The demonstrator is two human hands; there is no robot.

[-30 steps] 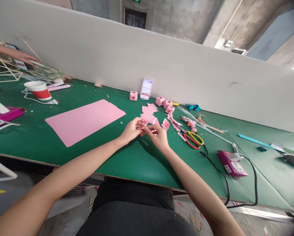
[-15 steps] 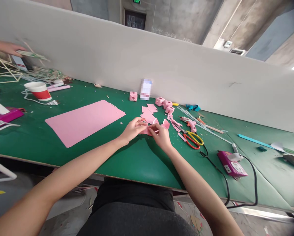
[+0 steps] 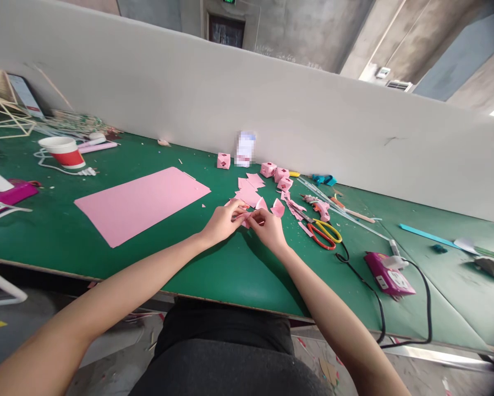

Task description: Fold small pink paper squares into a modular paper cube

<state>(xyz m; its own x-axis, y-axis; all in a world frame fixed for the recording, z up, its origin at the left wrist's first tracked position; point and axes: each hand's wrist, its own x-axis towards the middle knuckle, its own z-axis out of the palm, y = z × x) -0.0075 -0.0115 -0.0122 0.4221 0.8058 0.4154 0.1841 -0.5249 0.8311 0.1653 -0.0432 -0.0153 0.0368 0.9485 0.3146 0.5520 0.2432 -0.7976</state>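
Observation:
Between my two hands is a small piece of pink paper (image 3: pixel 245 220), pinched from both sides a little above the green table. The fingers of my left hand (image 3: pixel 224 221) close on its left part, and my right hand (image 3: pixel 267 226) grips its right part; the fingers hide much of it. Just beyond lie loose pink paper pieces (image 3: pixel 248 193) and a curled pink piece (image 3: pixel 277 208). Several folded pink paper cubes (image 3: pixel 281 175) sit farther back, with one more pink cube (image 3: pixel 223 160) apart to the left.
A large pink sheet (image 3: pixel 143 206) lies at left. Scissors (image 3: pixel 324 234) with red and yellow handles and a pink glue gun (image 3: pixel 322 210) lie at right, near a purple power strip (image 3: pixel 389 273) with a black cord. A paper cup (image 3: pixel 63 152) stands far left.
The pink paper has been turned or folded between my fingers, while both hands stay in nearly the same place. Another person's hand at the far left has left the view.

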